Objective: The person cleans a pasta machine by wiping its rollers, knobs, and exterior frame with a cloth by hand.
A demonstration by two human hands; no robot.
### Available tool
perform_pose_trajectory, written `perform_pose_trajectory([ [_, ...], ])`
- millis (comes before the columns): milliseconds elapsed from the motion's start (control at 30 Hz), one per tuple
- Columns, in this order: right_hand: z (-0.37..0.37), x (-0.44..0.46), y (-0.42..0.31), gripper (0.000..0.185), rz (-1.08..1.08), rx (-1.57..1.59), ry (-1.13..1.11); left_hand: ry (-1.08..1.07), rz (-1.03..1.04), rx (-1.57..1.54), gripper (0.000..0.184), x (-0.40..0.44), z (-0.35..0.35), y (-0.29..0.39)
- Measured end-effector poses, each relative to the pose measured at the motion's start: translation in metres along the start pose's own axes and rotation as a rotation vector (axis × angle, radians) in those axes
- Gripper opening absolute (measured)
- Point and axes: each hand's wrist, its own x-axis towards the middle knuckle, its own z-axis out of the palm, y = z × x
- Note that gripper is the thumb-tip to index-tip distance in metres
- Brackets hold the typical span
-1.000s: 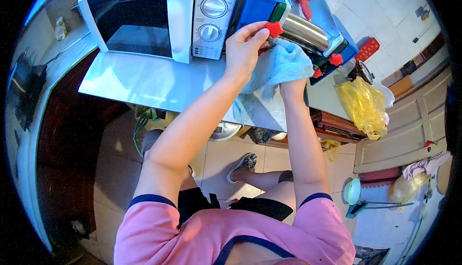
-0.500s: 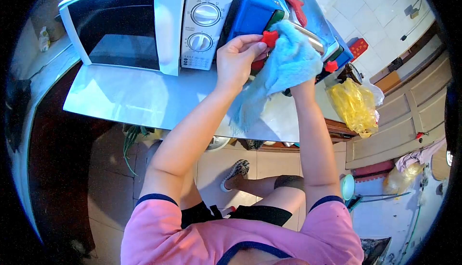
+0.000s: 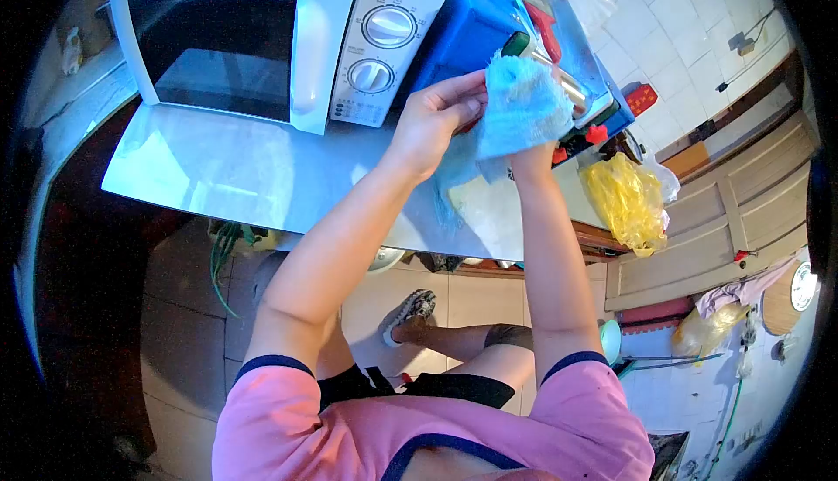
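Observation:
A fluffy light-blue cloth (image 3: pixel 528 110) is bunched over my right hand (image 3: pixel 531 160). Its fingers are mostly hidden beneath the cloth and grip it. My left hand (image 3: pixel 432 123) is at the cloth's left edge, thumb and fingers pinched together; the cloth covers their tips, so what lies between them does not show. Both hands are at the front of a blue machine (image 3: pixel 458 23) with a shiny metal roller (image 3: pixel 572 92). A red star-shaped knob (image 3: pixel 596 134) shows on its right side, and a red handle (image 3: pixel 544 31) on top.
To the left of the machine a white microwave oven (image 3: pixel 371 44) stands on the pale tabletop (image 3: pixel 218 167). A yellow plastic bag (image 3: pixel 624 202) sits at the right end. Green leaves (image 3: pixel 225 258) hang below the front edge. A wooden door (image 3: pixel 733 210) is at the right.
The cloth has been brought over the left fingertips and now hides the red star-shaped knob they pinched before. The camera view has turned slightly.

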Motion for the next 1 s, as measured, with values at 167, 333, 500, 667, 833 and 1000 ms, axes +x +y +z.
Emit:
perform_pose_trajectory([
  [167, 0.008, -0.01, -0.004, 0.023, 0.076, 0.034, 0.106, -0.097, 0.016, 0.026, 0.043, -0.002, -0.007, 0.007],
  [333, 0.004, 0.0, -0.005, 0.021, -0.276, -0.707, 0.033, -0.168, -0.045, 0.054, 0.05, -0.006, -0.008, 0.014],
  [500, 0.016, -0.014, 0.014, 0.016, 0.062, 0.095, 0.194, -0.242, -0.077, -0.081, 0.052, -0.004, -0.013, 0.014],
  [667, 0.015, -0.02, 0.005, 0.024, 0.141, 0.098, 0.206, -0.227, -0.07, -0.006, 0.052, -0.005, -0.012, 0.017],
  [833, 0.013, -0.013, 0.005, 0.032, -0.191, -0.546, 0.125, -0.234, -0.093, -0.058, 0.054, -0.005, -0.011, 0.016],
  [1000, 0.011, -0.017, 0.014, 0.026, -0.142, -0.494, 0.13, -0.275, -0.076, -0.13, 0.055, -0.005, -0.01, 0.017],
])
